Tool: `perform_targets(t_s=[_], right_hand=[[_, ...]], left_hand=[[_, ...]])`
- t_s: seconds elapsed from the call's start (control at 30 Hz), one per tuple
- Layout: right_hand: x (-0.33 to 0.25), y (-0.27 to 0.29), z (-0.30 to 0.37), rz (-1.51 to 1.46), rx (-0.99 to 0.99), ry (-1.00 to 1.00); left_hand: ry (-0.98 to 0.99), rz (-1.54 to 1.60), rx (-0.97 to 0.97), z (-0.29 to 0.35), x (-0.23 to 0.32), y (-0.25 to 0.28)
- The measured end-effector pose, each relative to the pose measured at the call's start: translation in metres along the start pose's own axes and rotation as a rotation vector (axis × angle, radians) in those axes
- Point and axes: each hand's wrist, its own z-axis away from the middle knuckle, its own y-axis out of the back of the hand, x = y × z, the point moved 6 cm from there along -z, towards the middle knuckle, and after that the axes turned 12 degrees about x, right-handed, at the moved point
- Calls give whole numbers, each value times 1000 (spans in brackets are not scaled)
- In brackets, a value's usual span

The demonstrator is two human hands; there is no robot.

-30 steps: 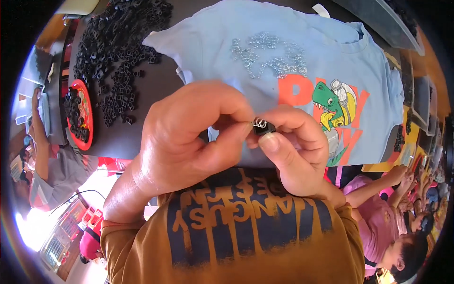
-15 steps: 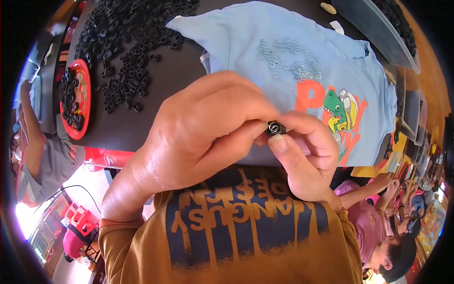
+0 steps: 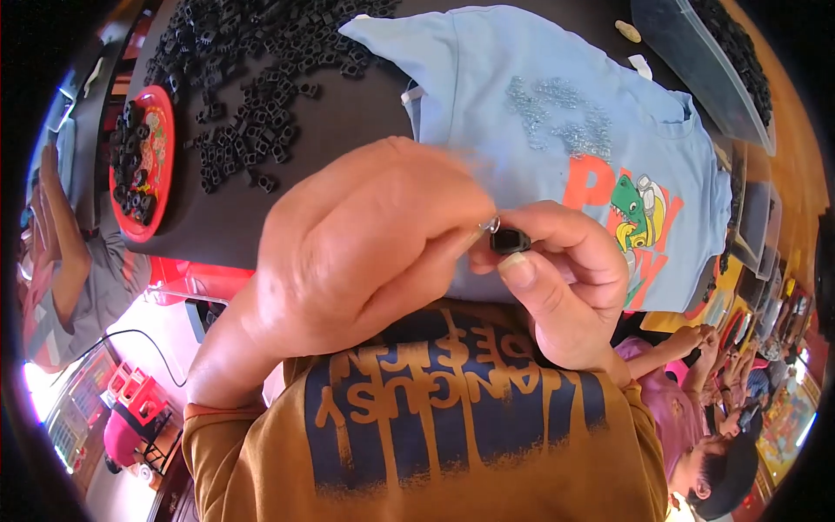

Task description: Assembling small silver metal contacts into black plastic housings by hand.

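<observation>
One blocky black piece [image 3: 511, 242] over the near edge of the soft blue shirt [image 3: 474, 96]: I've got it pinched in the right hand [image 3: 561, 274]; the left hand [image 3: 374, 235] grips a shiny wire coil [image 3: 494, 224], now shifted left off its opening.

A dark table [image 3: 348, 130] fills the upper part of the view, with red plastic [image 3: 196, 280] showing under its near edge on the left and a smooth brown wooden surface [image 3: 790, 130] curving along the far right. Beyond the left side lie a pale floor [image 3: 117, 498], a red plastic chair [image 3: 139, 396] and a thin black cable [image 3: 155, 341], with white glare [image 3: 40, 379] at the rim. At lower right, a brightly coloured background [image 3: 793, 409] is too blurred to make out.
</observation>
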Motion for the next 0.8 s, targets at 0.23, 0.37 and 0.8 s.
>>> perform_targets(t_s=[0.23,0.37,0.8], right_hand=[[-3,-2,-5,161,-27,106],[-1,-7,-5,210,-81,182],[7,-10,3,496,-70,187]], left_hand=[[84,73,-97,-1,-7,6],[123,162,-52,5,-13,10],[156,333,75,37,-24,17]])
